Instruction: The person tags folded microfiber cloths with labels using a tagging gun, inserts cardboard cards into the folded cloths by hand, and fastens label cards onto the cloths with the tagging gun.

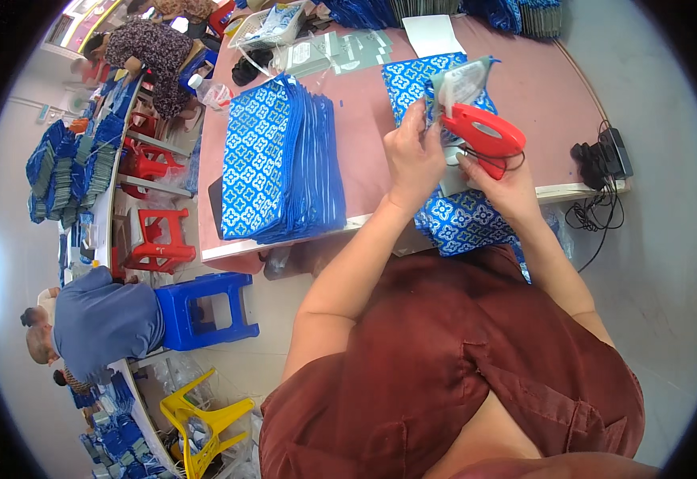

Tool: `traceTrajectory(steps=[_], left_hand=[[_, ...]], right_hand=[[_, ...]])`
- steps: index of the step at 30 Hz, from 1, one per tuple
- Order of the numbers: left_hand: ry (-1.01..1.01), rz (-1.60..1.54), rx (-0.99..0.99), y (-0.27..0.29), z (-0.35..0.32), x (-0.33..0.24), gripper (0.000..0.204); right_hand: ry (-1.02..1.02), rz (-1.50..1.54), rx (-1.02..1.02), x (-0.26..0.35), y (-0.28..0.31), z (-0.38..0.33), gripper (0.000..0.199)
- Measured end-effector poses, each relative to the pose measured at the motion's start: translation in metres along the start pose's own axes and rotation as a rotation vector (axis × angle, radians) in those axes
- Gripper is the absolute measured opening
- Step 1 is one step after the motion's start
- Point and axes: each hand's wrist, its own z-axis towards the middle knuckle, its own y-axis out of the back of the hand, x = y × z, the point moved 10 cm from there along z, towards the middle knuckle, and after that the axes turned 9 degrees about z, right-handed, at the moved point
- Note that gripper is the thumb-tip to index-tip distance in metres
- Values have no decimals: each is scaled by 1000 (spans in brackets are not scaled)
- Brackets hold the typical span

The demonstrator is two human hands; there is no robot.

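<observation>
Both hands closed: right hand (502,185) grips red tagging gun (482,136), left hand (414,156) pinches blue pouch (418,84).

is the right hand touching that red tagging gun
Touching. The head view shows the right hand wrapped around the handle of the red tagging gun, fingers closed on it with no gap, above the blue patterned bag.

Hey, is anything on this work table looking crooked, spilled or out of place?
Mostly tidy. The blue patterned bag under the hands droops over the table edge toward the lap, and the stack of blue bags fans out unevenly. Nothing looks spilled or damaged.
</observation>
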Motion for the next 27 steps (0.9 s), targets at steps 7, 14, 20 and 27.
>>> traceTrajectory(steps=[7, 14, 20, 27], left_hand=[[67, -21, 83, 7, 12, 5, 33], [37, -7, 42, -32, 1, -22, 34], [14, -32, -22, -35, -10, -22, 31], [-54, -45, 29, -34, -12, -32, 27]], right_hand=[[12, 169, 29, 3, -22, 11, 29], [50, 165, -33, 6, 24, -1, 31], [8, 106, -8, 5, 29, -10, 31], [40, 215, -13, 4, 31, -14, 26]])
